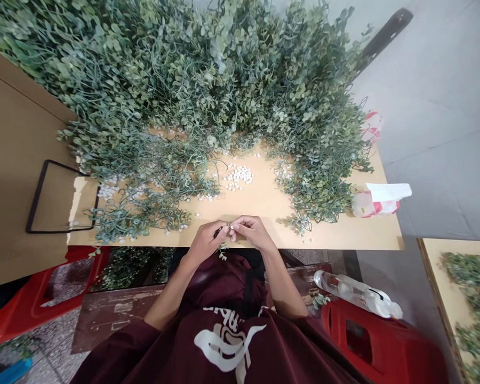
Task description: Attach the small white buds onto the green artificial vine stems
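Note:
At the near edge of the table (260,205), my left hand (208,240) is closed on the stem of a small artificial leaf sprig (223,252), whose leaves hang below the fingers. Fingertips almost meeting it, my right hand (253,232) pinches a tiny white bead-like piece (231,226) at the stem's end. Whether the piece sits on the stem is too small to tell. Just beyond the hands lies a loose heap of similar white pieces (239,177). Loose green sprigs lie to the left (144,216) and right (322,194).
A large mass of artificial foliage (208,69) covers the far side. A tissue pack (374,202) stands at the right end, a black wire frame (44,197) and cardboard (20,160) at left. A plastic bottle (356,293) lies on a red stool (392,341) at lower right.

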Demonstrator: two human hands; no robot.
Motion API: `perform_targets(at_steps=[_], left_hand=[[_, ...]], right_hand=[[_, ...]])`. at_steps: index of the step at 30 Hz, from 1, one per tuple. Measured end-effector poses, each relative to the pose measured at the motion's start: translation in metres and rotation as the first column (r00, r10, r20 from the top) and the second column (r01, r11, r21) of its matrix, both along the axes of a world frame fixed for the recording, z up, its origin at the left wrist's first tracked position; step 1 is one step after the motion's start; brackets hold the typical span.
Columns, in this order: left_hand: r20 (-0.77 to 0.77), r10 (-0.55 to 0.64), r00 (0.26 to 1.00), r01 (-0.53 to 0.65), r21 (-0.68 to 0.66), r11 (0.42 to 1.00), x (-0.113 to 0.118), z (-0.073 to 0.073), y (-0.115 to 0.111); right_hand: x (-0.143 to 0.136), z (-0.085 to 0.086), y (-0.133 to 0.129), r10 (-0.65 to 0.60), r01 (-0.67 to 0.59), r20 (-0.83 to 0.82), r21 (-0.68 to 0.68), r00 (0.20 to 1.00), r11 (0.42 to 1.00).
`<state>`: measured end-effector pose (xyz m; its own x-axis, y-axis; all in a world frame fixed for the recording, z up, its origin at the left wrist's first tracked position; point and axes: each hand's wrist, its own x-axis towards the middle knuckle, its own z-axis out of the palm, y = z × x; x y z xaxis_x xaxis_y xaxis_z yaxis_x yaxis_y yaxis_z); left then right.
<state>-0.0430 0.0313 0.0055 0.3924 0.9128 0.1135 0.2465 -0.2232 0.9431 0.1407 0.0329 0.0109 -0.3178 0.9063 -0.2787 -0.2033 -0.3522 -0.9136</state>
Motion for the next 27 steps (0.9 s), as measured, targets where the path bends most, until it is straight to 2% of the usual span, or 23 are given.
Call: perform_targets(at_steps=[6, 15, 27], left_hand=[[-0.005, 0.009, 1.000, -0.009, -0.054, 0.998, 0.0000, -0.0004, -0.0009], [-0.024, 0.020, 1.000, -0.021, -0.064, 0.998, -0.0004, -0.0019, -0.0015], [-0.041, -0.001, 0.999, 0.000, -0.010, 1.000, 0.0003, -0.0020, -0.0003]], right_hand=[[0.0006, -0.0051, 0.0003, -0.018, 0.018, -0.031, 0.026, 0.999, 0.999], [0.0013, -0.0095, 0.0003, -0.024, 0.026, -0.085, 0.024, 0.996, 0.999], [0.0002, -0.0082, 0.0001, -0.025, 0.024, -0.041, -0.004, 0.999, 1.000]])
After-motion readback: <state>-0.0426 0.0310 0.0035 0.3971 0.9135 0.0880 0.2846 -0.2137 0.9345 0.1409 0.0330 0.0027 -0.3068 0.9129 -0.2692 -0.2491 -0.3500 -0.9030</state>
